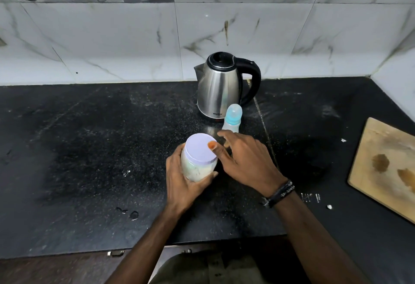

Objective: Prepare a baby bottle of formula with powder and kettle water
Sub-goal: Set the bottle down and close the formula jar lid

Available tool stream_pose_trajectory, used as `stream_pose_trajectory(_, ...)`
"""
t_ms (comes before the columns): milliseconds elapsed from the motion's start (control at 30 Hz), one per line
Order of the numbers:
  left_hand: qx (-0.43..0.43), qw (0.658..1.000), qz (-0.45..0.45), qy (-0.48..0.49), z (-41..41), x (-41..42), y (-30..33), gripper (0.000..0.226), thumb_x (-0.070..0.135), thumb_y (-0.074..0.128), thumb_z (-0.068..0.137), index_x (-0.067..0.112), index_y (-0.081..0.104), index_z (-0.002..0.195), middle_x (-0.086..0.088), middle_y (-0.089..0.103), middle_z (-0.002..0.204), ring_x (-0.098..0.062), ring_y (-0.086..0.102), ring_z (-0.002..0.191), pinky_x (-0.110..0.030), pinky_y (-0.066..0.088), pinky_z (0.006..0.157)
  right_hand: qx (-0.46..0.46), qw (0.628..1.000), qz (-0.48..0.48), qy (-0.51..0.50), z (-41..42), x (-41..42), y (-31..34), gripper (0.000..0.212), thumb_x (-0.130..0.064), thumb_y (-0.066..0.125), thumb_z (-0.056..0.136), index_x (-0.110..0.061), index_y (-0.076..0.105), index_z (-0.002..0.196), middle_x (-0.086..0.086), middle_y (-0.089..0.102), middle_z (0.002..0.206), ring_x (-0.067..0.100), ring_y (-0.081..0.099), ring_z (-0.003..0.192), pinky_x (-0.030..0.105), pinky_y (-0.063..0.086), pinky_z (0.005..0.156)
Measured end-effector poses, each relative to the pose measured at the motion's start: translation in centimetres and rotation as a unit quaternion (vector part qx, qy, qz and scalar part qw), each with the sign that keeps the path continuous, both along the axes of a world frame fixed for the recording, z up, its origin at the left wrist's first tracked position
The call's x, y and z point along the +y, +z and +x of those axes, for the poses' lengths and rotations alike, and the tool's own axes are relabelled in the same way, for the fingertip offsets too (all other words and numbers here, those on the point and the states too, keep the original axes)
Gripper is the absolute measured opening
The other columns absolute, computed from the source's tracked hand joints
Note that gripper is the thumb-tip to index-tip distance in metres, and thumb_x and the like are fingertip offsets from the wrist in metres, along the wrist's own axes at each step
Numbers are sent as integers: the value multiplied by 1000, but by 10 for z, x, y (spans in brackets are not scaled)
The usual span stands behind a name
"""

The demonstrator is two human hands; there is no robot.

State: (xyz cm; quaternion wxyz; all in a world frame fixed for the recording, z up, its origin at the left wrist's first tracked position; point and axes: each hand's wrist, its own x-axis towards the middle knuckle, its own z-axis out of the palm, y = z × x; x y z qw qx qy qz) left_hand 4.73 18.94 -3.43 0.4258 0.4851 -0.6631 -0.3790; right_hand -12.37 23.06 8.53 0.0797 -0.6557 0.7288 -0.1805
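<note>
On the dark speckled surface (89, 149), a little left of the middle, the left hand (182, 180) grips a clear jar (197, 168) of white powder. Its fingers and thumb are curled around the body of the jar, and the jar is tilted a little toward the camera. A pale lilac lid (201, 150) sits closed on top of the jar. The right hand (244, 160) is just beside the jar on its right side. Its thumb, with an orange nail, rests on the edge of the lid, and its other fingers are spread and mostly straight, holding nothing. A dark band is around the right wrist. Behind the right hand stands a baby bottle (232, 118) with a blue collar and a clear cap, upright, just in front of a steel kettle (221, 86) with a black handle. At the far right edge lies a wooden board (386, 169) with brown stains.
</note>
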Motion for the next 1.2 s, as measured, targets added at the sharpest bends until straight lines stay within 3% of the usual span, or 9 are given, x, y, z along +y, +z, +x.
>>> stream_pose_trajectory(167, 17, 999, 27, 14, -13, -30, 2, 110, 58, 91, 54, 19, 46, 147, -1, 55, 143, -22, 55, 131, -51, 51, 107, -14, 999, 28, -24, -7, -2, -25, 56, -64, 36, 98, -22, 57, 127, 3, 72, 116, 29, 67, 105, 44, 55, 81)
stream_pose_trajectory(300, 4, 1000, 8, 4, -28, -54, 6, 109, 61, 87, 54, 14, 47, 144, -5, 53, 140, -21, 54, 129, -47, 51, 105, -24, 998, 51, -40, -13, -4, -42, 53, -65, 39, 97, -23, 58, 123, 1, 72, 112, 28, 68, 101, 41, 55, 78)
stream_pose_trajectory(500, -36, 999, 5, 4, -54, -86, -5, 102, 31, 102, 59, 11, 49, 144, -9, 53, 138, -23, 53, 128, -49, 49, 106, -45, 997, 50, -27, -19, -2, -61, 51, -64, 41, 96, -23, 60, 120, -1, 73, 103, 25, 69, 95, 38, 54, 74)
stream_pose_trajectory(733, -63, 998, 17, -4, -72, -112, -19, 104, 33, 101, 58, 9, 48, 145, -12, 53, 140, -28, 54, 129, -49, 49, 106, -51, 997, 51, -18, -25, -4, -67, 51, -61, 44, 97, -21, 59, 123, -2, 74, 104, 20, 69, 92, 35, 55, 73)
stream_pose_trajectory(867, -65, 998, 23, -8, -76, -123, -24, 107, 34, 102, 56, 9, 48, 145, -14, 54, 140, -28, 54, 130, -44, 48, 107, -61, 996, 64, -18, -29, -6, -68, 49, -60, 46, 97, -22, 59, 123, -4, 74, 100, 19, 70, 92, 39, 57, 75)
stream_pose_trajectory(967, -68, 997, 23, -17, -78, -129, -29, 110, 37, 103, 53, 13, 48, 145, -12, 54, 141, -26, 53, 131, -35, 44, 105, -65, 996, 61, -20, -32, -8, -71, 46, -59, 48, 97, -22, 59, 122, -4, 74, 99, 17, 70, 91, 39, 58, 75)
stream_pose_trajectory(1200, -77, 996, 32, -28, -81, -131, -33, 113, 38, 103, 53, 12, 46, 147, -11, 52, 144, -25, 50, 134, -29, 39, 105, -66, 996, 49, -19, -35, -11, -79, 44, -58, 51, 95, -23, 60, 121, -5, 74, 97, 14, 69, 87, 36, 58, 72)
